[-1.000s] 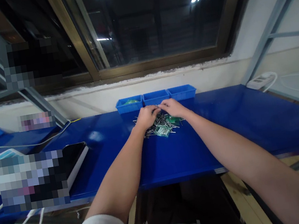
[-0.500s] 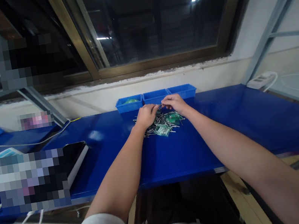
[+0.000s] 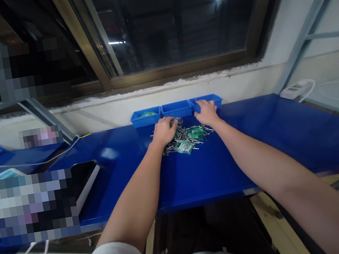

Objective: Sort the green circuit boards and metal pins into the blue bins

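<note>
A pile of thin metal pins [image 3: 187,135] lies on the blue table, with small clear packets mixed in: a pale green packet [image 3: 183,146] at the front and a greener packet [image 3: 197,132] at the right. My left hand [image 3: 163,131] rests at the pile's left back side, its fingers curled and the thumb near them; whatever they may hold is hidden. Over the front edge of the right blue bin [image 3: 217,102] reaches my right hand [image 3: 206,113], fingers spread apart. A tiny dark piece shows by its fingertips, too small to name.
The left blue bin [image 3: 137,121] holds something green; the middle blue bin [image 3: 176,111] stands beside it. On the left lie a dark tablet-like device [image 3: 86,173], partly blurred out, and a white cable [image 3: 47,158]. A white power strip [image 3: 295,90] sits at the back right.
My right hand has left my left hand above the pile and moved right and away from me, to the right bin. Its fingers have spread. My left hand stays nearly in place.
</note>
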{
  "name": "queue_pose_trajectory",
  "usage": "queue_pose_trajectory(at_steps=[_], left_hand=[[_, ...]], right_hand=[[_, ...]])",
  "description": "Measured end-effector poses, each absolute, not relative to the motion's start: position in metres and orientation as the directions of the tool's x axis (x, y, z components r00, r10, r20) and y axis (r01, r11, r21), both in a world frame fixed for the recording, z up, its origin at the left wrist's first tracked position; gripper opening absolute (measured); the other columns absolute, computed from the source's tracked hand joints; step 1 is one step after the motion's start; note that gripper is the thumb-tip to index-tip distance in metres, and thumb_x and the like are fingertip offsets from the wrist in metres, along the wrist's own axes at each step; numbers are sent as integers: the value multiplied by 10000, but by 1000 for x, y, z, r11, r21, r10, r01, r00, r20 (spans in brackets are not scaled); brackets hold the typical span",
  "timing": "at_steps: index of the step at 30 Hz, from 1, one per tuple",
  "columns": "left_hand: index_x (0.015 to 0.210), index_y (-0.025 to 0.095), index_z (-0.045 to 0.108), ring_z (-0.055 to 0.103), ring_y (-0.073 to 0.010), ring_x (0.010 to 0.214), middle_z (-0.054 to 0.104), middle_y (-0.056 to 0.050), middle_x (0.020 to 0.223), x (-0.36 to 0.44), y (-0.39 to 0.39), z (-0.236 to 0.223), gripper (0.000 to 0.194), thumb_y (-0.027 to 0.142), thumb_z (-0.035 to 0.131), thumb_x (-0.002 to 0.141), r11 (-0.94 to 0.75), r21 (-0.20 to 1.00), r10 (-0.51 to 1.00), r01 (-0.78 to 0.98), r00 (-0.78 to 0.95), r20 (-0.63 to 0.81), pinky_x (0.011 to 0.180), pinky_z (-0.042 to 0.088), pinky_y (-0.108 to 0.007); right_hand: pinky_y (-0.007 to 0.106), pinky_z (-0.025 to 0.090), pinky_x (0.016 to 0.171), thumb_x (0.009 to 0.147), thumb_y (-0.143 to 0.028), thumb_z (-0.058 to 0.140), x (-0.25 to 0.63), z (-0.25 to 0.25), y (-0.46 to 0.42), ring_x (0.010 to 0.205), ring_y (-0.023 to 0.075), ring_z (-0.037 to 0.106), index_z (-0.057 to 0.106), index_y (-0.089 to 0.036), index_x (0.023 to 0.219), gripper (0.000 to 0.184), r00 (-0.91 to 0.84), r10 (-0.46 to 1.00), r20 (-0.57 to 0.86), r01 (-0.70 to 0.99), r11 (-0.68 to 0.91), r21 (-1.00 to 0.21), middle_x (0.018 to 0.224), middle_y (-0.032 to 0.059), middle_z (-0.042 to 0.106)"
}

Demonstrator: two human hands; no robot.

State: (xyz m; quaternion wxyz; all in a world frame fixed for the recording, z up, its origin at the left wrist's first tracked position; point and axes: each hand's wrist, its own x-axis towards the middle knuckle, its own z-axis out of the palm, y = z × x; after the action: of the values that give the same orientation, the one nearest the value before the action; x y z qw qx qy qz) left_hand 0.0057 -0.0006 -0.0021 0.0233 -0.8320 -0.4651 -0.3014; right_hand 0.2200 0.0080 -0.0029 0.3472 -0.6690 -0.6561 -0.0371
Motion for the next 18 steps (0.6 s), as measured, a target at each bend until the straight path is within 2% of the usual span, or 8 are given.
queue_pose_trajectory(at_steps=[8,18], left_hand=[[1004,186,653,548,-226,1032,637,-76,1061,4,2,-5,312,361,446,851,-559,222,775,799,408,483,922,419,-344],[1005,204,658,563,-214,1015,643,-64,1051,4,0,-5,329,398,440,852,-553,213,786,805,421,452,898,432,-325]], right_hand=[[591,305,929,757,-253,465,233,-9,19,1216,395,289,307,-230,1393,656,125,927,355,910,36,-413,1488,57,246],[599,294,951,715,-367,564,234,-13,20,1251,415,247,283,-242,1404,754,112,941,318,901,39,-432,1515,72,153]])
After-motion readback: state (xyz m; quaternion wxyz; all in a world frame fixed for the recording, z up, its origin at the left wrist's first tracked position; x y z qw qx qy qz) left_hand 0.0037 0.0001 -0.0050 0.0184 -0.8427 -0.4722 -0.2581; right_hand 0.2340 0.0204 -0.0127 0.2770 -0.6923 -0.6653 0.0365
